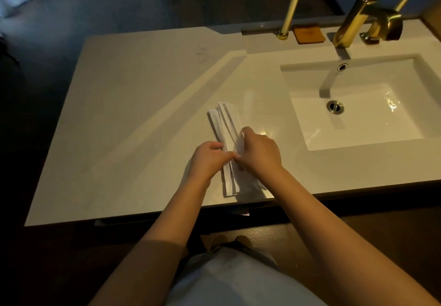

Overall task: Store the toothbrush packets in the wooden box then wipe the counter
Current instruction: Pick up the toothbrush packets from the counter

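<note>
On the pale counter (143,105), with the sink (358,105) at three o'clock and the gold tap (358,19) at one o'clock, lie the toothbrush packets (226,124), a loose stack pointing toward twelve. Both hands meet over its middle, probably squaring it for one lift. Left hand (207,160) pinches the stack's left edge; right hand (260,152) curls round the right edge (no wooden box in sight).

White rectangular sink basin (362,136) set at right, chrome drain (335,106) at centre, overflow hole (342,67) on back wall. Gold faucet (358,20) behind it. Brown leather coaster (309,34) beside gold mirror post (290,11). Dark floor (119,2) beyond.
</note>
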A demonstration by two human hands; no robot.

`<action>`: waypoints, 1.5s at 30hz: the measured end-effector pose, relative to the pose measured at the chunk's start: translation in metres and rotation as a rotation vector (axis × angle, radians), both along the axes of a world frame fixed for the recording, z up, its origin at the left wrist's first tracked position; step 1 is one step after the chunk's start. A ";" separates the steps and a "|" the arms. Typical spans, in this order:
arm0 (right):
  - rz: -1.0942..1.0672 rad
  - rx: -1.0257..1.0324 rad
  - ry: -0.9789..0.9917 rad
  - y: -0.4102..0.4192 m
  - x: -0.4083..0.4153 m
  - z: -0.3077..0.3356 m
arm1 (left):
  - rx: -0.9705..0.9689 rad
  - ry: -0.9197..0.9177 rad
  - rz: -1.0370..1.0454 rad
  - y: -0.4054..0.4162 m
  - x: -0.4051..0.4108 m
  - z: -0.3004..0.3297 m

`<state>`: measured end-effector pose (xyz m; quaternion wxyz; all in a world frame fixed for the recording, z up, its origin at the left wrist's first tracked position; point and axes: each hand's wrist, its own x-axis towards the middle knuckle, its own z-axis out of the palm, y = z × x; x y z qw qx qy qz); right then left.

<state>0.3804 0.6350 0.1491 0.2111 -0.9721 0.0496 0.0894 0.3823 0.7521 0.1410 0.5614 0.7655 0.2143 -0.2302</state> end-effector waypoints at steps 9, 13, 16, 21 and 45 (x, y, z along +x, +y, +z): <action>-0.118 0.199 0.104 -0.020 -0.014 0.004 | -0.033 -0.061 -0.015 -0.002 0.000 -0.008; -0.150 0.240 0.090 -0.024 -0.023 0.002 | -0.046 -0.017 -0.045 -0.001 -0.005 -0.012; -0.220 0.381 0.063 -0.035 -0.029 0.003 | -0.129 0.003 -0.031 0.002 -0.008 -0.014; -0.399 0.769 0.057 -0.057 -0.055 0.012 | -0.329 0.024 -0.004 0.001 -0.017 -0.008; -1.117 0.777 -0.012 -0.205 -0.327 -0.052 | 0.201 -0.163 -0.840 -0.115 -0.142 -0.059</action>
